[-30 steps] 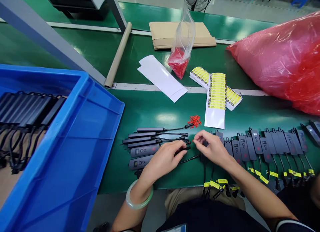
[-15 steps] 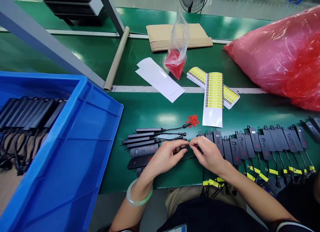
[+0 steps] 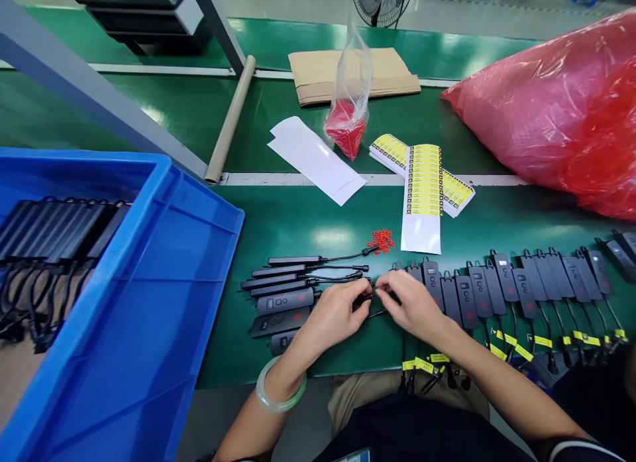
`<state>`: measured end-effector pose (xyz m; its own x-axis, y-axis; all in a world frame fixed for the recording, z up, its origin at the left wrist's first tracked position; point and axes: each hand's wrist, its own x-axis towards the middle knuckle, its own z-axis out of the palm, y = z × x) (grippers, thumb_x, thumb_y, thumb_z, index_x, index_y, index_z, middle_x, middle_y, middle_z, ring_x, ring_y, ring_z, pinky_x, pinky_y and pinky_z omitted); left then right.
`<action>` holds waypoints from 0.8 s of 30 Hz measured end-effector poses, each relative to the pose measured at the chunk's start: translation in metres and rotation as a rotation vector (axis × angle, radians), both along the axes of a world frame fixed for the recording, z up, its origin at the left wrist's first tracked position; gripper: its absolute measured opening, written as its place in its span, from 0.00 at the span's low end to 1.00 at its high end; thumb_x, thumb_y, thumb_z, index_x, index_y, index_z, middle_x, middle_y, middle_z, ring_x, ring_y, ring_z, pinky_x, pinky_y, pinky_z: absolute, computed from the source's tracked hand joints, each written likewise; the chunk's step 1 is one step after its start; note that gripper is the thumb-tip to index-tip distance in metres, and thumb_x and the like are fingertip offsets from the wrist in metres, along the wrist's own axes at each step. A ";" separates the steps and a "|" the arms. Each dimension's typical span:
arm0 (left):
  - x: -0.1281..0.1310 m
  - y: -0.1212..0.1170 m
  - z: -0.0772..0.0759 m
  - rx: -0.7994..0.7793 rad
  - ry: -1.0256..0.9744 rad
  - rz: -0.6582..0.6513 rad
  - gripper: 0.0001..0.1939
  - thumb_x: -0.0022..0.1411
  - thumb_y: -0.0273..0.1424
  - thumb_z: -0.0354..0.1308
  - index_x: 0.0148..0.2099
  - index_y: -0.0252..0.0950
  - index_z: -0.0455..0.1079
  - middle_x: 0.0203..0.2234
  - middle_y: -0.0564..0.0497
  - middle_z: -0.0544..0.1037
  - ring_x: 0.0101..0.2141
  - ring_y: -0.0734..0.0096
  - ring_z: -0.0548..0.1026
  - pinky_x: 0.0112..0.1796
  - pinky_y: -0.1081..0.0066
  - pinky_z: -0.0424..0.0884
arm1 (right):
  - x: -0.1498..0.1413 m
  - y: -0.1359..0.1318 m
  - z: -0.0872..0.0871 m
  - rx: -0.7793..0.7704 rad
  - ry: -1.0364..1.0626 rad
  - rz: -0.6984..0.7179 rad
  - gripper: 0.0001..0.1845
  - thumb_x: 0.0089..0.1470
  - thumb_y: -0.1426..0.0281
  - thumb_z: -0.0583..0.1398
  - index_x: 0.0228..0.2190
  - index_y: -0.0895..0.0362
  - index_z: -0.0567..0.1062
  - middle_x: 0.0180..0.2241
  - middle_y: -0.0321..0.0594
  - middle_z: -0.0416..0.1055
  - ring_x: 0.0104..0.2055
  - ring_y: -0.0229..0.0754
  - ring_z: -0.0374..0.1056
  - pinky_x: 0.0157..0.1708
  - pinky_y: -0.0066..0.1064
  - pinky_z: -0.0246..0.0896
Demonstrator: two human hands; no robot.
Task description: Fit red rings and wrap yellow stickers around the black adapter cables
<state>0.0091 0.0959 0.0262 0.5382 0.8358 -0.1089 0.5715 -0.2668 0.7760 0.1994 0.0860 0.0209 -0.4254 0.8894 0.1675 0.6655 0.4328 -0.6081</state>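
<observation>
My left hand (image 3: 342, 308) is closed around a black cable end (image 3: 366, 296), fingers pinched near its tip. Close by on the right, my right hand (image 3: 411, 304) has thumb and forefinger pressed together at that tip; whatever sits between them is too small to make out. Left of my hands lie several black control boxes with cables (image 3: 284, 301). A small heap of red rings (image 3: 381, 240) rests just beyond my fingers. To the right runs a row of similar black boxes (image 3: 467, 301), their cables carrying yellow labels (image 3: 424, 364) at the table's front edge.
A blue crate (image 3: 199, 250) with more black boxes stands at left. Farther back are white sheets (image 3: 318, 160), yellow label sheets (image 3: 424, 183), a clear bag of red pieces (image 3: 346, 127), folded cardboard (image 3: 392, 67) and a cardboard tube (image 3: 231, 120). A large pink bag (image 3: 541, 104) bulges at right.
My fingertips have moved slightly apart, and my left wrist has shifted a little to the right, showing more of the lower black boxes. The view has tilted slightly.
</observation>
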 end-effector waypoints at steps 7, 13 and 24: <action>-0.001 0.005 -0.013 0.295 0.206 0.082 0.06 0.67 0.28 0.52 0.41 0.36 0.70 0.41 0.45 0.74 0.42 0.59 0.70 0.42 0.61 0.69 | 0.035 0.058 -0.014 -0.034 -0.190 -0.251 0.06 0.58 0.76 0.55 0.32 0.56 0.71 0.34 0.46 0.71 0.38 0.51 0.66 0.39 0.41 0.61; 0.006 0.005 -0.018 0.320 0.381 0.051 0.07 0.67 0.28 0.53 0.41 0.35 0.72 0.39 0.44 0.71 0.41 0.58 0.68 0.40 0.62 0.70 | 0.032 0.074 -0.029 -0.059 -0.268 -0.268 0.06 0.56 0.76 0.57 0.29 0.58 0.73 0.34 0.48 0.68 0.38 0.51 0.64 0.40 0.43 0.61; 0.001 0.006 -0.015 0.261 0.172 -0.008 0.05 0.66 0.24 0.52 0.40 0.35 0.68 0.38 0.45 0.71 0.42 0.59 0.67 0.42 0.61 0.69 | 0.024 0.053 -0.006 -0.133 -0.089 -0.215 0.06 0.56 0.76 0.54 0.28 0.56 0.68 0.29 0.41 0.71 0.31 0.44 0.66 0.33 0.35 0.61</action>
<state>0.0106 0.1021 0.0114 0.5370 0.8433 0.0188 0.6857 -0.4494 0.5726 0.2236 0.1391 0.0154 -0.2320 0.9726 0.0133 0.7867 0.1956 -0.5854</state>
